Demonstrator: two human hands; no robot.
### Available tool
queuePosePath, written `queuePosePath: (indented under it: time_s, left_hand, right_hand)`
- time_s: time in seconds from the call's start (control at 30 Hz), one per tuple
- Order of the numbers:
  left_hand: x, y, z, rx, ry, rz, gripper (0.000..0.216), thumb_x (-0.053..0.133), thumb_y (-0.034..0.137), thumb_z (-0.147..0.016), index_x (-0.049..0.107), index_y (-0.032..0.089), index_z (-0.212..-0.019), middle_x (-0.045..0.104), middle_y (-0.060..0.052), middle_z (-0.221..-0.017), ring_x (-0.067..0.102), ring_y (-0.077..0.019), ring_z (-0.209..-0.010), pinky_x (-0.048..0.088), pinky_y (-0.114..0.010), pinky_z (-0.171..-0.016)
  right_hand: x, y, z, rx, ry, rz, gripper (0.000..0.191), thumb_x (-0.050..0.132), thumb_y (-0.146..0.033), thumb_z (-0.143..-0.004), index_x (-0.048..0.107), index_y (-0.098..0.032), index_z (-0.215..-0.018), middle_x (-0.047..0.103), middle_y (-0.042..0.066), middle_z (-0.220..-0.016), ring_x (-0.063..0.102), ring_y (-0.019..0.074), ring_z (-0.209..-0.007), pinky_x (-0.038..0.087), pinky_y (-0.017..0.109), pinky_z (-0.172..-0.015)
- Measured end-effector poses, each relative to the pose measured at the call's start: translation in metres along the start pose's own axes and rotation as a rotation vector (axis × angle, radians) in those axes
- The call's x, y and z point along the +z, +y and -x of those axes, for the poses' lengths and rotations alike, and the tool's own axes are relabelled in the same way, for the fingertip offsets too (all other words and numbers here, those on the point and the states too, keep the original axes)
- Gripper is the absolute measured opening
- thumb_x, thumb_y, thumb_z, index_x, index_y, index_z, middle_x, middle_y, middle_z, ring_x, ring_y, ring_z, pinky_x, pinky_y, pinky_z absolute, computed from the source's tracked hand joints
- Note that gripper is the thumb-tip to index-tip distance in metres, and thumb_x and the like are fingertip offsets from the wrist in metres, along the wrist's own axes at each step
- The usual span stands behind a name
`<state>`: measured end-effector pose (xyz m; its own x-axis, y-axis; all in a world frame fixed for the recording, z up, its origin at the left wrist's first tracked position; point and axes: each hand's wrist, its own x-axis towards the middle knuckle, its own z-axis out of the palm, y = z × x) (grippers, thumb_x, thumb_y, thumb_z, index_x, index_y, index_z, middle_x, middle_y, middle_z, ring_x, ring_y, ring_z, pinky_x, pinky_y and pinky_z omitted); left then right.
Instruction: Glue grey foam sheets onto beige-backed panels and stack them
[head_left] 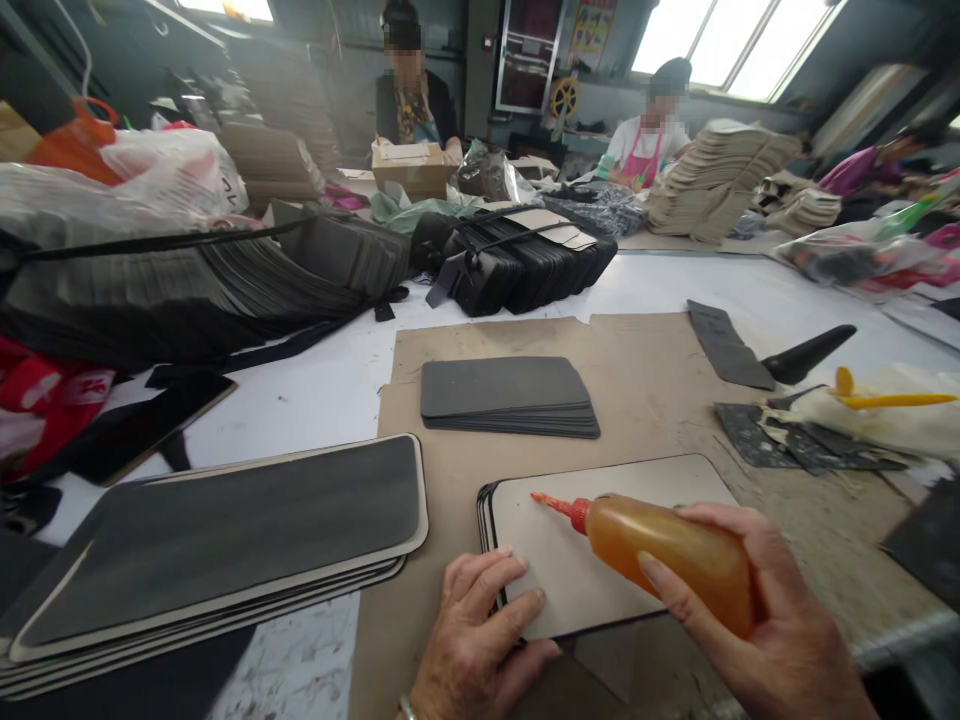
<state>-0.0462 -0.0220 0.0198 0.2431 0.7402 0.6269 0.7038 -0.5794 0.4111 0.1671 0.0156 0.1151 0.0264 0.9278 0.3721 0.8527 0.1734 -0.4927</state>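
Note:
My right hand [757, 610] is wrapped around an amber glue bottle [667, 555] with a red nozzle, tilted so its tip hovers over a pale card panel [592, 510]. That panel tops a small stack on a brown paper sheet [660, 380]. My left hand [480, 640] lies with fingers flat on the panel's near left corner, pressing it down. Beyond it sits a stack of dark grey panels [510, 395]. To the left lies a pile of larger boards with a dark grey face [225, 540].
Bundles of black pieces [517, 265] and dark sheets [180, 290] fill the back left. Scraps, a black tool [810, 352] and a yellow-handled item [892, 400] lie right. Two other people sit at the far side near stacks of tan card [720, 180].

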Motion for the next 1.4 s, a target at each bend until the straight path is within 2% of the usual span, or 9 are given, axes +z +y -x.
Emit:
queuePosePath:
  time_s: [0.2, 0.47, 0.57, 0.77, 0.87, 0.93, 1.07, 1.2, 1.4]
  left_hand:
    - [0.002, -0.004, -0.001, 0.041, 0.052, -0.02, 0.019, 0.058, 0.036, -0.079, 0.064, 0.022, -0.091, 0.064, -0.008, -0.095, 0.058, -0.0224, -0.096, 0.049, -0.036, -0.076]
    - [0.007, -0.018, 0.008, 0.14, 0.019, -0.051, 0.025, 0.065, 0.033, -0.073, 0.063, 0.024, -0.096, 0.064, -0.007, -0.099, 0.058, -0.0223, -0.097, 0.049, -0.034, -0.075]
    - [0.011, -0.023, 0.012, 0.165, 0.036, -0.051, 0.025, 0.066, 0.031, -0.072, 0.063, 0.024, -0.096, 0.065, -0.006, -0.098, 0.059, -0.0221, -0.096, 0.049, -0.034, -0.074]
    - [0.012, -0.023, 0.01, 0.167, 0.052, -0.02, 0.025, 0.066, 0.028, -0.072, 0.063, 0.023, -0.097, 0.064, -0.007, -0.1, 0.058, -0.0222, -0.097, 0.048, -0.034, -0.074]
    - [0.01, -0.02, 0.008, 0.151, 0.053, -0.01, 0.025, 0.065, 0.027, -0.073, 0.062, 0.022, -0.097, 0.063, -0.008, -0.1, 0.057, -0.0226, -0.098, 0.048, -0.034, -0.076]
    - [0.007, -0.017, 0.007, 0.14, 0.038, -0.014, 0.026, 0.064, 0.027, -0.073, 0.062, 0.021, -0.098, 0.062, -0.009, -0.102, 0.056, -0.0234, -0.1, 0.047, -0.035, -0.078]
    - [0.001, -0.005, 0.006, 0.097, 0.009, -0.042, 0.026, 0.059, 0.021, -0.074, 0.06, 0.021, -0.1, 0.06, -0.01, -0.108, 0.052, -0.0257, -0.106, 0.043, -0.041, -0.083]
    - [0.0, 0.005, 0.005, 0.056, 0.07, -0.004, 0.019, 0.058, 0.016, -0.076, 0.062, 0.02, -0.094, 0.063, -0.008, -0.095, 0.056, -0.0221, -0.095, 0.044, -0.038, -0.083]
    - [0.0, 0.008, 0.002, 0.077, 0.114, 0.019, 0.014, 0.055, 0.015, -0.079, 0.062, 0.018, -0.091, 0.064, -0.006, -0.083, 0.058, -0.0176, -0.083, 0.047, -0.032, -0.075]
  right_hand:
    - [-0.022, 0.019, 0.003, 0.086, 0.05, 0.111, 0.04, 0.058, -0.056, -0.068, 0.05, -0.026, -0.094, 0.056, 0.003, -0.09, 0.058, 0.0209, -0.074, 0.05, 0.032, -0.061]
    - [-0.006, -0.013, 0.009, 0.133, 0.022, -0.018, 0.03, 0.055, -0.044, -0.076, 0.047, -0.025, -0.098, 0.056, 0.002, -0.092, 0.058, 0.0163, -0.076, 0.048, 0.027, -0.063]
    - [-0.011, 0.0, 0.008, 0.127, 0.041, 0.029, 0.03, 0.056, -0.042, -0.075, 0.046, -0.024, -0.098, 0.054, 0.002, -0.092, 0.057, 0.0164, -0.078, 0.048, 0.028, -0.067]
    - [-0.035, 0.045, 0.0, 0.162, 0.256, 0.248, 0.037, 0.056, -0.05, -0.072, 0.048, -0.022, -0.095, 0.05, 0.004, -0.09, 0.053, 0.0203, -0.083, 0.045, 0.035, -0.077]
    - [-0.042, 0.049, 0.001, 0.162, 0.306, 0.294, 0.04, 0.054, -0.053, -0.071, 0.049, -0.021, -0.094, 0.048, 0.005, -0.089, 0.052, 0.0218, -0.084, 0.044, 0.037, -0.078]
    - [-0.042, 0.04, 0.008, 0.172, 0.281, 0.266, 0.04, 0.054, -0.054, -0.071, 0.049, -0.021, -0.094, 0.049, 0.005, -0.089, 0.052, 0.0216, -0.082, 0.045, 0.037, -0.077]
    - [-0.031, 0.006, 0.029, 0.173, 0.069, 0.068, 0.035, 0.058, -0.048, -0.072, 0.047, -0.024, -0.096, 0.054, 0.003, -0.087, 0.056, 0.0176, -0.075, 0.049, 0.029, -0.068]
    - [-0.012, -0.021, 0.044, 0.069, -0.069, -0.094, 0.03, 0.057, -0.04, -0.075, 0.046, -0.025, -0.099, 0.055, 0.002, -0.09, 0.058, 0.0145, -0.073, 0.05, 0.024, -0.061]
    - [-0.02, 0.002, 0.036, 0.062, 0.059, 0.003, 0.031, 0.058, -0.044, -0.072, 0.049, -0.025, -0.094, 0.055, 0.002, -0.087, 0.058, 0.0172, -0.074, 0.049, 0.028, -0.065]
